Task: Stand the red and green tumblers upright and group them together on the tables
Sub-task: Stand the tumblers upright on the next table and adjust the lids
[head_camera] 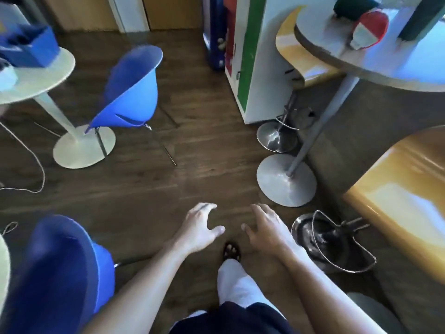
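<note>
Hands empty, both out in front over the wooden floor. Left hand has fingers spread and loosely curved, nothing in it; right hand likewise slack and open, nothing held. They sit near each other but apart, a sandalled foot showing below between them.

Red tumbler lies tipped on its side on the high round table at upper right, well apart from either hand. A dark green shape sits just behind it, cut by the frame edge; cannot tell if it is a tumbler. Blur is heavy there.

Low round table at left carries a blue box; no tumbler can be made out on it.

Judged step: between grasps, walking toward the high table. The red tumbler is not yet righted. Next move calls for closing the gap past the yellow stool, reaching up over the table rim, gripping the red tumbler round its body and turning it base-down beside the others.
</note>
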